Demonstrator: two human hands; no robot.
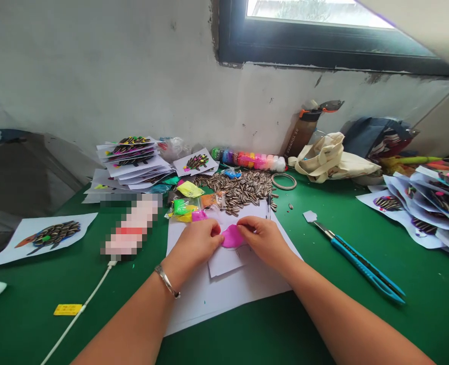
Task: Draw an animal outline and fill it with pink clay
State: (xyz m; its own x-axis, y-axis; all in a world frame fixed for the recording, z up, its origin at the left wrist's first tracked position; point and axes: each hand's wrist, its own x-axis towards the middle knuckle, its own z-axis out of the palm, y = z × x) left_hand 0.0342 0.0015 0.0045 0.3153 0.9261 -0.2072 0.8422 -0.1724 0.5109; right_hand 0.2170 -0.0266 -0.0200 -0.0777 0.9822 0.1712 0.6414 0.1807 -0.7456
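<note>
Clay [232, 237]: smooth, flat pink sheet over card [226, 267]; edges partly hidden. Left hand [201, 241]: closed on left edge. Right hand [265, 241]: pinches right edge. Card: white, top covered; contact with clay unclear. Paper [224, 306] beneath: white, larger. Pen [269, 207]: lower end hidden by right hand. Seeds [249, 188]: striped, heaped beyond.

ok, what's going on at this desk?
A person's left hand and right hand pinch opposite edges of a flat pink piece, over a small white paper on a larger sheet. Striped seeds lie loose beyond; a blue cutter lies off to the right. Whether the pink piece touches the paper isn't clear.
</note>
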